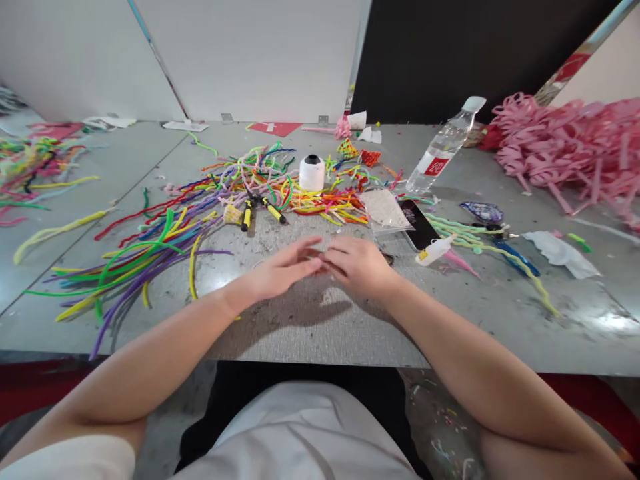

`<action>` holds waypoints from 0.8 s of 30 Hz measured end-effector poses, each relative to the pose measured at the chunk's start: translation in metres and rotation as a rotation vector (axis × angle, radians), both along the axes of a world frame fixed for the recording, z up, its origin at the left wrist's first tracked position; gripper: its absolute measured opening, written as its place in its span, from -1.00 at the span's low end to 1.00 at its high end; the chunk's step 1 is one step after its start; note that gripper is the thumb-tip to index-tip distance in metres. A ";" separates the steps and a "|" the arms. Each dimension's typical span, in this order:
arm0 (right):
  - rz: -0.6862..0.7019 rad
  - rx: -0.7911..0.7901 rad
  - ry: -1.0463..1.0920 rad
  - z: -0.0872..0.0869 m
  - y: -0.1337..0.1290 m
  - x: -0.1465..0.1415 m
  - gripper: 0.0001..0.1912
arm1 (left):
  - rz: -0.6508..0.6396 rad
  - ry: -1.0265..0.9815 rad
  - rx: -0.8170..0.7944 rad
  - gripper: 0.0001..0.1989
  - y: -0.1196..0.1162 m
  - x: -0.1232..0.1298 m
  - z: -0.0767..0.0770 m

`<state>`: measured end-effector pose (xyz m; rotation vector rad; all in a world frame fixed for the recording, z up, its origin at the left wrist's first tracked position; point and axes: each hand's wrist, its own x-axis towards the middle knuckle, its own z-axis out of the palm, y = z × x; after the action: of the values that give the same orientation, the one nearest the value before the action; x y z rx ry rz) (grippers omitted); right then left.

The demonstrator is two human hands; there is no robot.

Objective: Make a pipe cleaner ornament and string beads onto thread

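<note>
My left hand [285, 268] and my right hand [357, 265] meet above the middle of the grey table [300, 333]. The left fingers stretch out toward the right hand, with nothing visible in them. My right fingers are bent and touch the left fingertips; whether anything small lies between them is hidden. Just beyond the hands are yellow-and-black pliers [247, 215], a white round container [312, 175] with a dark top and a pile of colourful fuzzy stems [330, 203].
Long stems [135, 267] spread at the left. Toward the right lie a clear packet [385, 210], a phone [420, 225], a small glue bottle [435, 250] and white tissue [560, 253]. A water bottle [445, 150] leans near pink ribbons [565, 147].
</note>
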<state>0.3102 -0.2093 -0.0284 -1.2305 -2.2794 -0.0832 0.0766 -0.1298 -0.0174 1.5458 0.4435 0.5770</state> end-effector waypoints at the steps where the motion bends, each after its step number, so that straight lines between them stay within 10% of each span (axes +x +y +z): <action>1: -0.002 -0.013 -0.044 0.002 -0.001 -0.002 -0.63 | -0.031 0.037 -0.082 -0.34 -0.008 0.006 -0.004; 6: -0.089 -0.223 -0.214 0.017 0.000 0.007 -0.83 | -0.055 0.390 -0.050 -0.60 -0.019 0.017 -0.006; 13: -1.000 -0.388 -0.294 0.026 0.010 0.058 -0.61 | 0.141 0.356 -0.173 -0.74 -0.002 0.008 0.011; 19: -1.047 -0.379 -0.250 0.022 0.034 0.071 -0.63 | 0.174 0.303 -0.280 -0.84 -0.001 0.013 0.015; 24: -0.883 0.055 0.183 0.032 0.039 0.068 -0.77 | 0.211 0.201 -0.291 -0.83 0.001 0.013 0.011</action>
<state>0.3778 -0.1705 0.0037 -2.0201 -1.4252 -0.3305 0.0900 -0.1292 -0.0066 1.2896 0.8155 0.4947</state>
